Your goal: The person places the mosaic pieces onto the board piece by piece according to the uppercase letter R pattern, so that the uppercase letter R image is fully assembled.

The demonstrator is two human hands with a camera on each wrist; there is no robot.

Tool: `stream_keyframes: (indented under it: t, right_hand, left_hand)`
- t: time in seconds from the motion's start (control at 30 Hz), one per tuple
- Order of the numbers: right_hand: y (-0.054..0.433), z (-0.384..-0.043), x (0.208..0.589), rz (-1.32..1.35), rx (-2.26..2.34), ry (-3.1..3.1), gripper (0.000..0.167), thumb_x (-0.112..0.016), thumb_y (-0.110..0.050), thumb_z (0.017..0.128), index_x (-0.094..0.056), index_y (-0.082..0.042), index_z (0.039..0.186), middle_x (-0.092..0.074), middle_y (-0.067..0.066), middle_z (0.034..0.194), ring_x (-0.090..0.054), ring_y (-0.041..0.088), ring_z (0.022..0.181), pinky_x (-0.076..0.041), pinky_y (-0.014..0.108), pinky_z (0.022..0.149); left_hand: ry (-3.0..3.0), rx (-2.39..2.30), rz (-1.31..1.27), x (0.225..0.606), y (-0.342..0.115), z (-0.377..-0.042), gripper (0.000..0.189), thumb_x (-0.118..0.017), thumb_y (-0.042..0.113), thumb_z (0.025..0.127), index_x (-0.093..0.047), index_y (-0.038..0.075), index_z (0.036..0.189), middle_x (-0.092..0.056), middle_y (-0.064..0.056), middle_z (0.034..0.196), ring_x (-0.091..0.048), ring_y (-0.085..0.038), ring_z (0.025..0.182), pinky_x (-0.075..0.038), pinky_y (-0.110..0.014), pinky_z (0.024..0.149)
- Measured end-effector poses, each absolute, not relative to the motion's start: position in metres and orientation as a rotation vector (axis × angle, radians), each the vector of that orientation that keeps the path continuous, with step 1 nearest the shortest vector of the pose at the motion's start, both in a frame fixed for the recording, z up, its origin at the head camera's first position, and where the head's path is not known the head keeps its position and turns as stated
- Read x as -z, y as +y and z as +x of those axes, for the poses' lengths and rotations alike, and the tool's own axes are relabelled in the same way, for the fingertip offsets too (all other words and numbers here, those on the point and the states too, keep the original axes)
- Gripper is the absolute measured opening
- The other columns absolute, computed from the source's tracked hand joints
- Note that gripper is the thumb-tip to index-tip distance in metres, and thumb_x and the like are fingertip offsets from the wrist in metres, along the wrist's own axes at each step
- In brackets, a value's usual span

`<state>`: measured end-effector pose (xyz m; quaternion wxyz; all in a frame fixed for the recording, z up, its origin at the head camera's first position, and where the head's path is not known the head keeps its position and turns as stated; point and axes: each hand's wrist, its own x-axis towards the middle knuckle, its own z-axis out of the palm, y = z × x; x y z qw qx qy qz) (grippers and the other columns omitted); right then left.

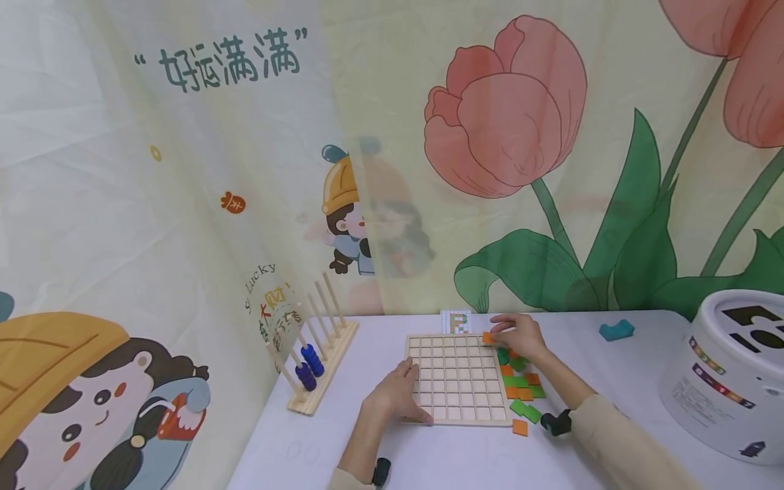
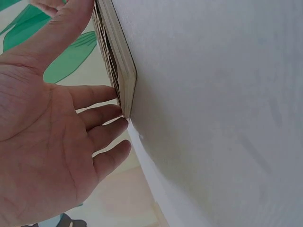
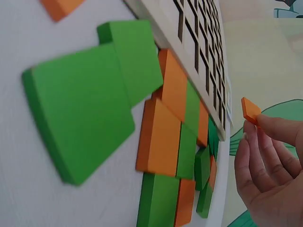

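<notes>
A wooden grid board (image 1: 456,420) with square cells lies on the table. My left hand (image 1: 397,391) is at its left front corner. In the left wrist view the fairly straight fingers (image 2: 102,113) touch the board's edge (image 2: 124,80). Over the far right corner my right hand (image 1: 518,337) pinches an orange square tile (image 3: 251,110) between thumb and fingertips, the tile raised above the board. Loose orange tiles (image 3: 161,137) and green tiles (image 3: 80,109) lie along the board's right side, some of them overlapping.
Behind the board lies a small card with a coloured grid pattern (image 1: 456,322). To the left stands a wooden peg rack (image 1: 331,371) with blue and purple beads. A teal lump (image 1: 616,331) and a white bucket (image 1: 704,388) are on the right. A printed curtain (image 1: 392,102) hangs behind the table.
</notes>
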<state>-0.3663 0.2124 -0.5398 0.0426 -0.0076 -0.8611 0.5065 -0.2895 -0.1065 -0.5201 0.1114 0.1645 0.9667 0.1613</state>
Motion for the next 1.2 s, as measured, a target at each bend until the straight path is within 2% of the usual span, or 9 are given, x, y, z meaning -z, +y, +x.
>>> stream_keyframes:
  t: [0.17,0.43,0.57,0.77,1.0,1.2]
  right_hand:
    - [0.201,-0.367,0.541,0.023,-1.611,-2.616,0.037,-0.081,-0.005,0.089,-0.071,0.004,0.124,-0.077,0.007,0.091,-0.072,0.023,0.085,-0.062,0.031,0.07]
    - [0.18,-0.374,0.544,0.046,-1.588,-2.624,0.033,-0.083,-0.009,0.088,-0.075,-0.002,0.119,-0.077,0.0,0.087,-0.07,0.021,0.091,-0.056,0.029,0.069]
    - [0.17,-0.374,0.543,0.042,-1.658,-2.603,0.033,-0.085,-0.006,0.086,-0.076,0.0,0.117,-0.076,0.002,0.084,-0.071,0.02,0.085,-0.057,0.029,0.067]
    - [0.158,-0.372,0.542,0.082,-1.703,-2.58,0.033,-0.084,-0.006,0.086,-0.076,0.001,0.117,-0.077,0.002,0.084,-0.07,0.021,0.09,-0.053,0.027,0.067]
    - [0.143,-0.379,0.552,0.122,-1.74,-2.571,0.031,-0.083,-0.006,0.087,-0.076,-0.001,0.117,-0.077,0.001,0.085,-0.072,0.016,0.08,-0.06,0.029,0.07]
    - [0.134,-0.384,0.553,0.127,-1.797,-2.564,0.035,-0.084,-0.004,0.087,-0.074,0.001,0.12,-0.079,0.003,0.086,-0.077,0.019,0.077,-0.064,0.031,0.072]
  left_hand:
    - [2.829,-0.465,0.49,0.522,-0.107,-0.289,0.119,-0.099,0.049,0.063,-0.044,-0.002,0.156,-0.033,-0.02,0.167,-0.034,-0.038,0.153,-0.037,-0.051,0.121]
    - [2.824,-0.479,0.486,0.518,-0.109,-0.29,0.118,-0.099,0.048,0.063,-0.044,-0.001,0.156,-0.033,-0.02,0.167,-0.035,-0.039,0.152,-0.038,-0.052,0.12]
    - [2.827,-0.465,0.5,0.521,-0.108,-0.292,0.118,-0.098,0.049,0.063,-0.045,-0.001,0.155,-0.034,-0.021,0.166,-0.035,-0.039,0.152,-0.038,-0.052,0.12]
    - [2.825,-0.462,0.494,0.521,-0.107,-0.293,0.118,-0.098,0.05,0.063,-0.044,0.0,0.156,-0.033,-0.02,0.167,-0.034,-0.038,0.153,-0.038,-0.052,0.12]
    - [2.826,-0.465,0.497,0.52,-0.108,-0.291,0.117,-0.098,0.05,0.065,-0.044,0.0,0.156,-0.034,-0.02,0.167,-0.036,-0.039,0.152,-0.039,-0.052,0.119]
    - [2.821,-0.456,0.509,0.519,-0.107,-0.291,0.117,-0.097,0.05,0.066,-0.043,0.0,0.157,-0.033,-0.019,0.167,-0.035,-0.038,0.152,-0.039,-0.051,0.12]
